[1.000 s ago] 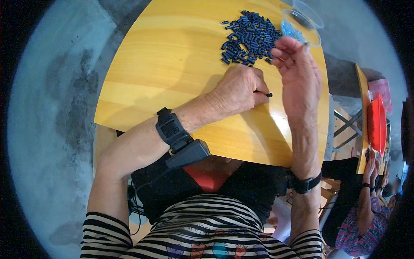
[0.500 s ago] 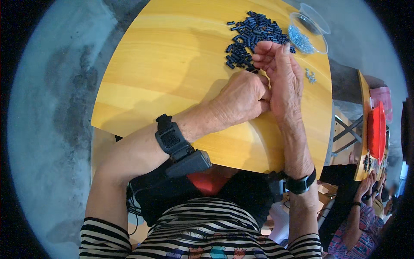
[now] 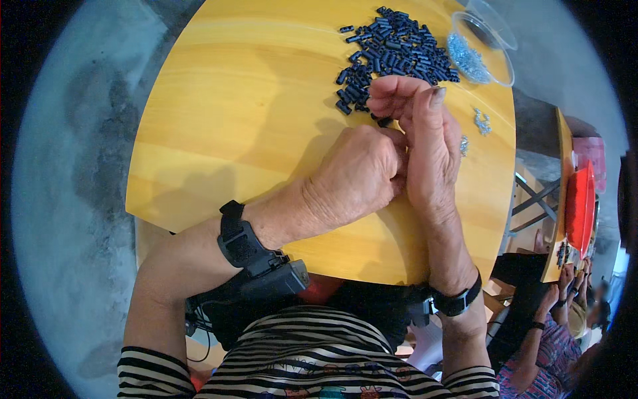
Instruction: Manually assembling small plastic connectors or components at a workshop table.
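The left hand (image 3: 355, 169) is curled on the near side of the dark tube pile (image 3: 402, 53). Many tubes are left loose on the tabletop (image 3: 212, 113). The right hand (image 3: 428, 153) is cupped beside it; any pinch is hidden. Right of the pile, two small clumps of clear bits (image 3: 482, 122) are set out; more are left in the tub (image 3: 502, 66).

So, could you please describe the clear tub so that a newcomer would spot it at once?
Find the yellow table and its far right edge, beyond the right hand. The tub sits there, just right of the black tubes. Unlike them, it is clear and round-rimmed, with pale blue bits inside.
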A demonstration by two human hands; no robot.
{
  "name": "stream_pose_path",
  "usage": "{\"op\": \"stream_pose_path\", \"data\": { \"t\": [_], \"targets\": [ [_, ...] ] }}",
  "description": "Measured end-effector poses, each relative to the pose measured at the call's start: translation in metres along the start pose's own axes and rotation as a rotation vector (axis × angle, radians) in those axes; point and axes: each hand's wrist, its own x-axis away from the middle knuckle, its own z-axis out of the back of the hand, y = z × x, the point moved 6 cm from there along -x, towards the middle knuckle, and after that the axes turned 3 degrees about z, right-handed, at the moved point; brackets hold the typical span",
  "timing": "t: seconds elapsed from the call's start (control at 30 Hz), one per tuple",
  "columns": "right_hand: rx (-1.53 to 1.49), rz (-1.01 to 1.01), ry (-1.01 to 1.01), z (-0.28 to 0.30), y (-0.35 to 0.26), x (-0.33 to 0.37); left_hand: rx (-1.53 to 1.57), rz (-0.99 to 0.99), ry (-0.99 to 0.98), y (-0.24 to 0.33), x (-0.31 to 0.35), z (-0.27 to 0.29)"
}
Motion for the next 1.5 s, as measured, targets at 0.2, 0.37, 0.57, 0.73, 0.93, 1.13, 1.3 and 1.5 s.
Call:
{"op": "stream_pose_path", "data": {
  "t": [0.2,0.37,0.57,0.73,0.93,1.13,1.3,1.5],
  "targets": [
    [0.031,0.036,-0.048,-0.007,0.001,-0.003,-0.052,0.023,0.025,0.001,-0.001,0.008],
    [0.107,0.105,-0.063,-0.006,-0.003,-0.003,-0.132,0.023,0.034,0.006,-0.004,0.011],
    [0.125,0.145,-0.072,0.000,0.003,-0.007,-0.050,0.015,0.047,-0.001,-0.009,0.008],
    [0.038,0.179,-0.028,0.004,0.002,-0.011,0.012,0.084,0.014,-0.003,-0.013,0.004],
    [0.017,0.167,-0.050,0.005,0.006,-0.010,-0.026,0.163,-0.032,0.004,-0.012,0.007],
    [0.041,0.324,-0.030,0.001,0.002,-0.012,-0.074,0.134,-0.011,-0.006,-0.011,0.006],
    [0.054,0.315,-0.030,-0.001,0.000,-0.014,-0.048,0.130,0.003,-0.010,-0.013,0.007],
    [0.343,0.553,-0.016,0.016,-0.037,-0.005,0.038,-0.002,0.118,-0.005,-0.019,0.007]
  ]
}}
